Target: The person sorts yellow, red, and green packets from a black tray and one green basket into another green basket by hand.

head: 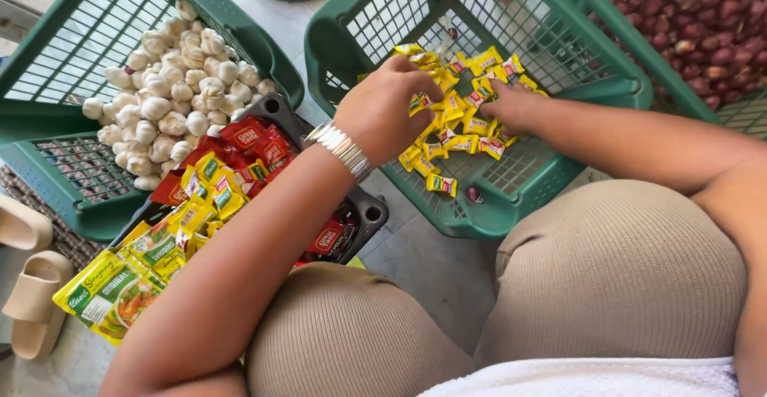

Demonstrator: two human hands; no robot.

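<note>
Both my hands reach into the middle green plastic basket, which holds several small yellow-and-red seasoning sachets. My left hand, with a silver bracelet at the wrist, rests over the left side of the pile, fingers curled onto sachets. My right hand lies flat among the sachets on the right, fingers partly buried in them. Whether either hand truly grips a sachet is not clear.
A green basket at left holds white garlic bulbs. A dark tray beneath my left arm carries red and yellow packets. Red shallots fill a basket at upper right. Beige sandals lie at far left.
</note>
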